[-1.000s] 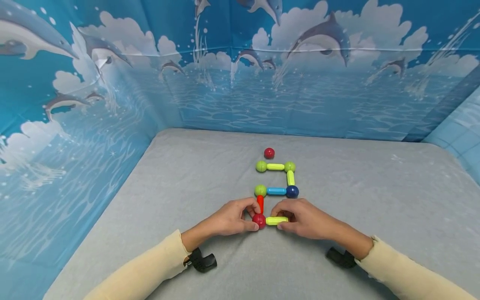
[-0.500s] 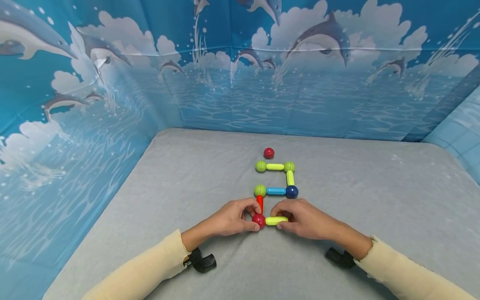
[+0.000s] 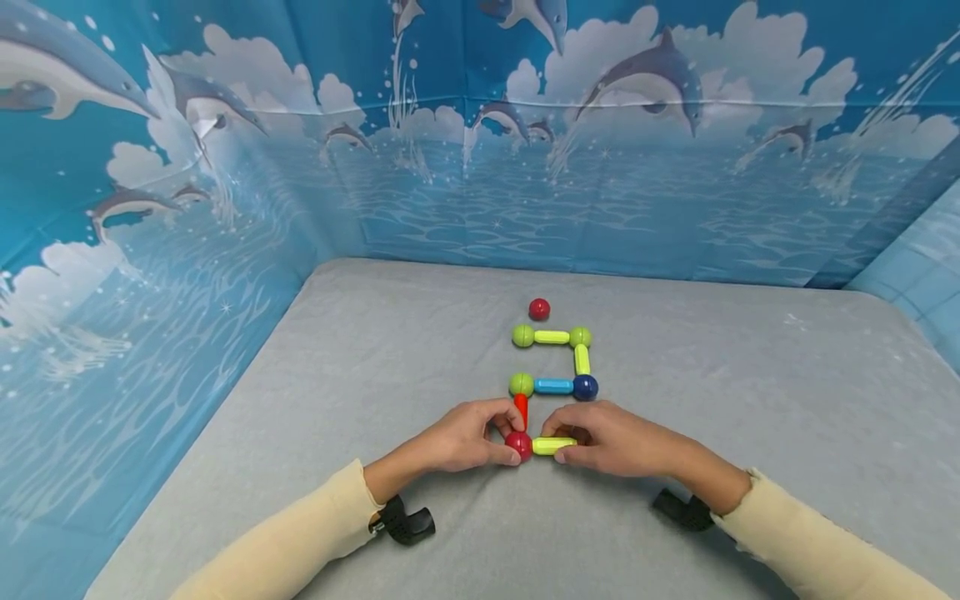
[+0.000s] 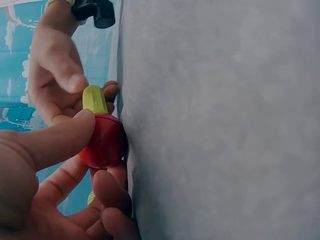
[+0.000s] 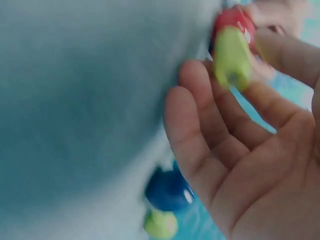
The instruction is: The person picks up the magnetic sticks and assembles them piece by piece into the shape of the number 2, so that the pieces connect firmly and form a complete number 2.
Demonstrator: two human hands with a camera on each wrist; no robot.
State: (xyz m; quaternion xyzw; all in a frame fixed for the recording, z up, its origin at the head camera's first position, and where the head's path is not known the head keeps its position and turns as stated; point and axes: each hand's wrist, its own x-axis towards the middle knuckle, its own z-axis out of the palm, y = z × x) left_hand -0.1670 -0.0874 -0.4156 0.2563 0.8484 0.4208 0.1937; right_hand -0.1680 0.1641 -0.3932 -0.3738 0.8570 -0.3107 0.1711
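My left hand [image 3: 468, 436] pinches a red ball [image 3: 519, 447] between thumb and fingers at the near end of a ball-and-rod chain. A yellow-green rod [image 3: 553, 446] points right from that ball, its end touching it, and my right hand [image 3: 611, 439] pinches this rod. In the right wrist view the rod's free end [image 5: 233, 75] faces the camera. A red rod [image 3: 521, 411] runs from the red ball to a green ball [image 3: 521, 384]. From there a blue rod [image 3: 553, 386] leads to a dark blue ball [image 3: 585, 387].
Beyond the dark blue ball, a yellow-green rod [image 3: 582, 360] reaches a green ball [image 3: 580, 337]. Another yellow-green rod [image 3: 551, 337] joins it to a green ball [image 3: 522, 336]. A loose red ball [image 3: 539, 309] lies farther back on the grey cloth [image 3: 390, 333]. A dolphin-print curtain [image 3: 480, 192] stands behind.
Both hands keep the same hold on the red ball and the yellow-green rod. The head view shifts very slightly; the pieces stay in the same arrangement.
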